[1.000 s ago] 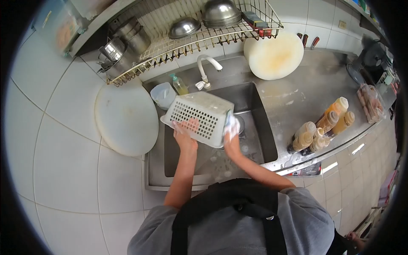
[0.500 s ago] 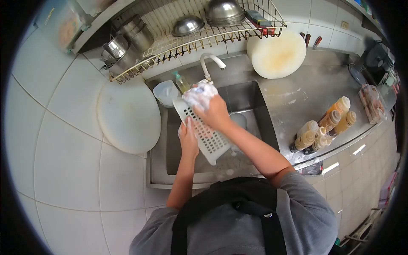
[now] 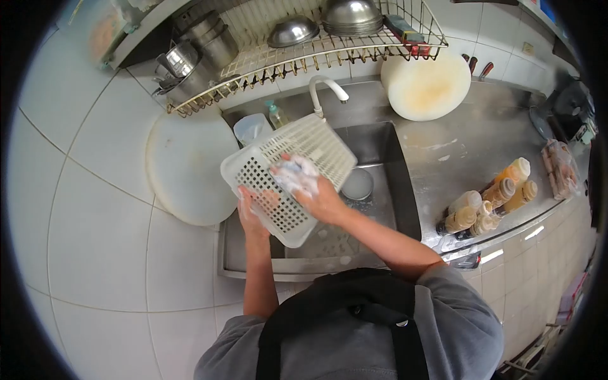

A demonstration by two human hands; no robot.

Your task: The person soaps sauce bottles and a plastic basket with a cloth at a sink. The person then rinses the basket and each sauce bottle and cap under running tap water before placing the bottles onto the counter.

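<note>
A white perforated plastic basket [image 3: 335, 155] is tilted over the steel sink [image 3: 405, 218]. My left hand [image 3: 251, 218] grips its near left side, with fingers visible through the holes. My right hand [image 3: 322, 201] presses a white, foam-covered cloth or sponge [image 3: 296, 172] against the basket's inside; under the lather I cannot tell which it is. The round drain [image 3: 358, 183] shows in the sink to the right of the basket.
A white faucet [image 3: 326, 85], a soap bottle [image 3: 277, 116] and a plastic tub [image 3: 251, 128] stand behind the basket. Round boards [image 3: 190, 168] [image 3: 427, 88] lean on the walls. Sauce bottles [image 3: 491, 199] stand on the right counter; a wire rack [image 3: 316, 57] hangs above.
The basket has turned from nearly edge-on to show its wide inside. My right hand has moved down with the foamy cloth or sponge, and my left hand has shifted left.
</note>
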